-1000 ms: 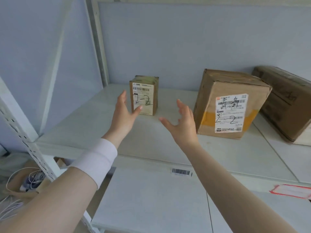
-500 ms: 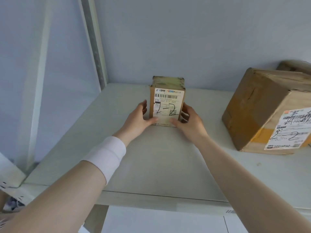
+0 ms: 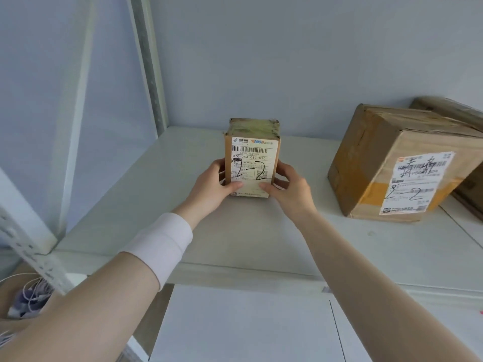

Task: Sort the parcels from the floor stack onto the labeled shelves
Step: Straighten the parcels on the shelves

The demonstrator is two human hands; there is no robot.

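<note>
A small brown parcel (image 3: 252, 150) stands upright on the white shelf (image 3: 235, 239), its label marked "2-2" facing me. My left hand (image 3: 213, 188) grips its lower left side, thumb on the label. My right hand (image 3: 288, 186) grips its lower right side, thumb also on the front. A white wristband wraps my left wrist. To the right sits a larger cardboard parcel (image 3: 400, 163), also marked "2-2".
A third brown parcel (image 3: 470, 176) lies partly hidden behind the large one at the far right. A metal shelf upright (image 3: 149, 61) rises at the back left. A lower white shelf (image 3: 248, 325) sits below. A box with white cables (image 3: 26, 299) is at the bottom left.
One second ago both hands were open in front of the small parcel. They closed on its sides and my head moved nearer; since half a second ago the hold is nearly unchanged.
</note>
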